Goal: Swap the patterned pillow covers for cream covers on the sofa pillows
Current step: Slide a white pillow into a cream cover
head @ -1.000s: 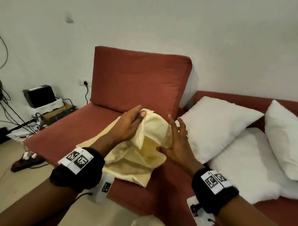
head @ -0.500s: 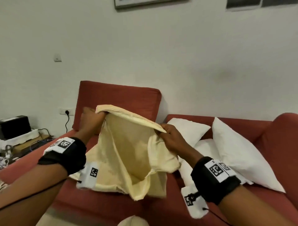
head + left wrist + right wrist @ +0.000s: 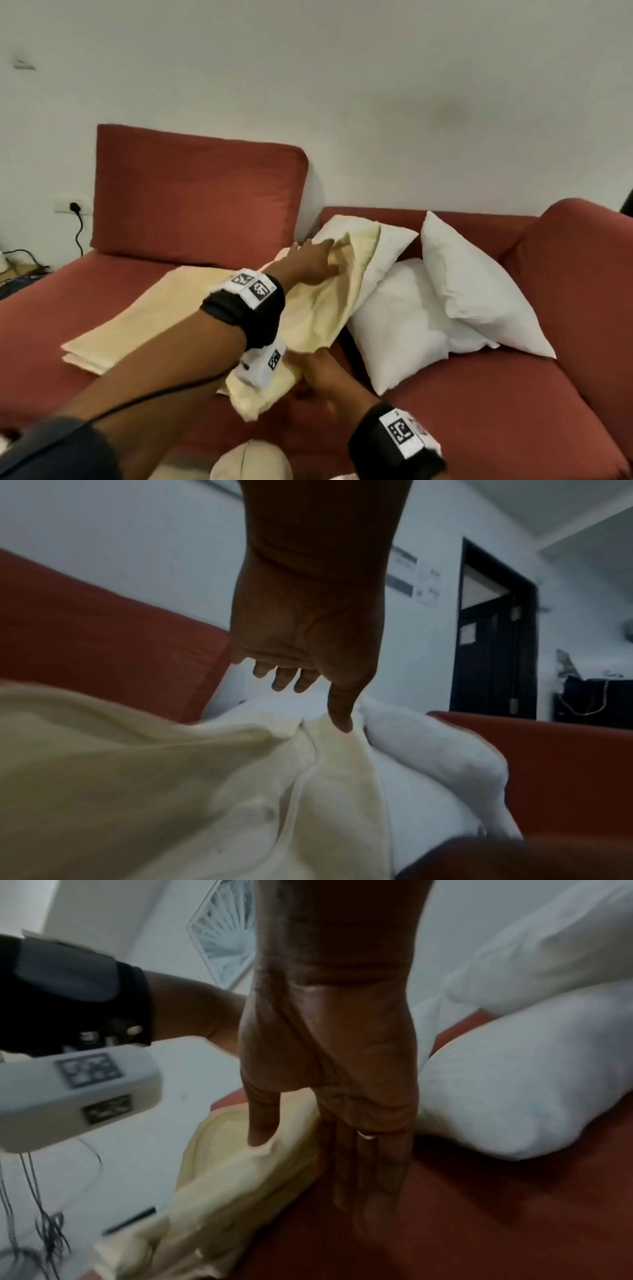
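Observation:
A cream cover [image 3: 325, 308] lies draped from the back white pillow [image 3: 390, 246] down to the red seat. My left hand [image 3: 330, 255] reaches across onto that pillow's corner, fingers stretched out. In the left wrist view its thumb [image 3: 341, 721] touches the cream cover [image 3: 205, 791] while the other fingers hover over the white pillow [image 3: 431, 756]. My right hand [image 3: 308, 377] is low under the cover's lower end. In the right wrist view the right hand [image 3: 315, 1177] has its fingers straight along the seat and its thumb [image 3: 260, 1123] against the cover's fold [image 3: 232, 1172]. No patterned cover is in view.
More cream covers [image 3: 147, 322] lie folded flat on the left seat of the red sofa [image 3: 513, 411]. Two other bare white pillows [image 3: 400, 325] [image 3: 476, 287] lean at the right, near the sofa's armrest [image 3: 582, 274]. A socket and cable [image 3: 73, 207] are on the left wall.
Both hands held the cover up, spread open. It has come down to the right onto the back pillow; my left hand reached across with it and my right hand dropped to the seat.

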A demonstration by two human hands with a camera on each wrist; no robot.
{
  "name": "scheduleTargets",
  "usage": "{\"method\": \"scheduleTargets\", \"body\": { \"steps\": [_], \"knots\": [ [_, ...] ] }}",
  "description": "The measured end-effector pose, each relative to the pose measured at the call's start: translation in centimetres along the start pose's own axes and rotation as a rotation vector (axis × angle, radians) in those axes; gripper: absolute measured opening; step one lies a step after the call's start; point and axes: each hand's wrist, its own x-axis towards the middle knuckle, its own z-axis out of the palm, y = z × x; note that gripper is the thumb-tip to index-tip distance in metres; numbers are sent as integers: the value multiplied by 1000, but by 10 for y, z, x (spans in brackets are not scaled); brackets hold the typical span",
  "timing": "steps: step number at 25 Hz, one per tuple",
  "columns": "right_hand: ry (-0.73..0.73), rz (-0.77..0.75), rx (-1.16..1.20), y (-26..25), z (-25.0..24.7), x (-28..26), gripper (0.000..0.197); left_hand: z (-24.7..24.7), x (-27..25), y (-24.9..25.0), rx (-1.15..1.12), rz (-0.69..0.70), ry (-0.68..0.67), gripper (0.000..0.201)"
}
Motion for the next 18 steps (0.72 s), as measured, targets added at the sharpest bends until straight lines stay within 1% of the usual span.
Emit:
{"method": "scheduleTargets", "body": {
  "steps": [1, 2, 3, 4, 5, 6, 7, 8, 10, 11, 12, 13, 14, 15, 16, 17, 18],
  "knots": [
    [-22, 9, -167, 17, -20, 4, 29, 35, -1, -10, 112, -37, -103, 76],
    [-41, 4, -352, 27, -43, 8, 33, 64, -4, -22, 164, -69, -145, 86],
    [-13, 32, -520, 38, -66, 15, 32, 93, -7, -38, 178, -100, -175, 93],
    [83, 72, -646, 45, -87, 24, 27, 122, -8, -56, 156, -144, -216, 100],
    [214, 97, -673, 42, -104, 36, 25, 144, -8, -72, 123, -192, -244, 106],
    [338, 97, -636, 38, -117, 50, 26, 165, -6, -87, 89, -233, -282, 112],
    [451, 52, -557, 32, -126, 62, 27, 181, -6, -98, 57, -258, -324, 117],
    [533, -4, -500, 23, -130, 75, 30, 196, -6, -107, 21, -267, -365, 122],
    [655, -129, -469, 0, -131, 101, 41, 222, -5, -123, -30, -263, -428, 129],
    [699, -175, -473, -6, -132, 120, 51, 233, -4, -131, -42, -261, -454, 132],
    [724, -186, -437, -14, -136, 142, 62, 242, -1, -139, -55, -260, -474, 133],
    [737, -158, -330, -21, -141, 161, 71, 246, 1, -143, -63, -254, -492, 134],
    [731, -90, -166, -29, -144, 179, 74, 247, 3, -145, -70, -245, -514, 134],
    [710, -11, -11, -35, -151, 198, 72, 248, 5, -147, -74, -242, -534, 133],
    [693, 62, 80, -40, -155, 213, 68, 248, 8, -148, -79, -239, -552, 133],
    [686, 111, 100, -39, -161, 227, 70, 249, 10, -150, -81, -240, -565, 133],
    [682, 126, 86, -38, -163, 237, 75, 248, 12, -150, -83, -248, -571, 134]
  ]
}}
